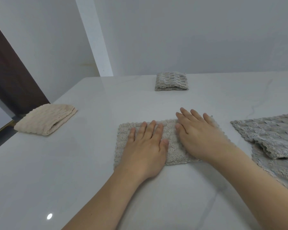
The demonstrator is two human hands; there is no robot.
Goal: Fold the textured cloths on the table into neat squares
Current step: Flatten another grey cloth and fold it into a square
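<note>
A beige-grey textured cloth (172, 140), folded into a long rectangle, lies in the middle of the white table (90, 163). My left hand (145, 146) presses flat on its left half with straight fingers. My right hand (198, 135) presses flat on its right half, fingers spread. A cream cloth (45, 119) folded into a square sits at the table's left edge. A grey folded square (171, 81) lies at the far edge. Grey unfolded cloths (273, 140) lie in a loose pile at the right.
The table's left edge (32, 128) drops to a dark floor and a brown panel (12, 80). A pale wall (189, 39) stands right behind the far edge. Bare tabletop lies in front of my arms and between the cloths.
</note>
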